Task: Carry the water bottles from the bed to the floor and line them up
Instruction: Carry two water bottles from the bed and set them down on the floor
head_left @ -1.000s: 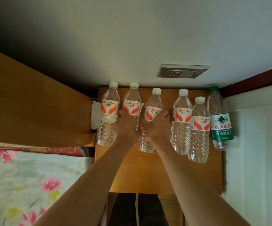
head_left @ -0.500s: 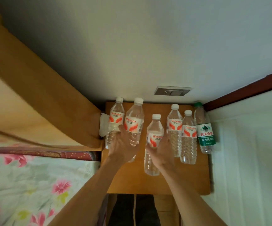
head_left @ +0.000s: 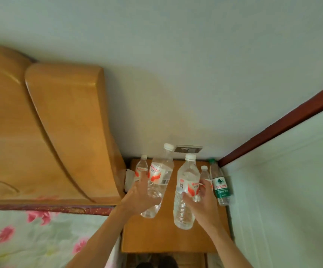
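My left hand (head_left: 137, 196) grips a clear red-labelled water bottle (head_left: 159, 175), lifted above the wooden nightstand (head_left: 156, 235). My right hand (head_left: 203, 202) grips a second red-labelled bottle (head_left: 186, 188), also raised off the top. Standing on the nightstand behind them are a red-labelled bottle (head_left: 140, 169) at the left, another (head_left: 204, 173) partly hidden behind my right hand, and a green-labelled bottle (head_left: 220, 184) at the far right by the wall.
A wooden headboard (head_left: 60, 132) rises on the left above the floral bedsheet (head_left: 30, 235). White tissue (head_left: 128, 178) sits between headboard and nightstand. A wall socket (head_left: 188, 149) is behind the bottles. A white panel with a dark red frame (head_left: 282, 124) closes the right side.
Both hands have lifted their bottles up off the nightstand and toward me. The view has pulled back and tilted up, showing more of the headboard and wall.
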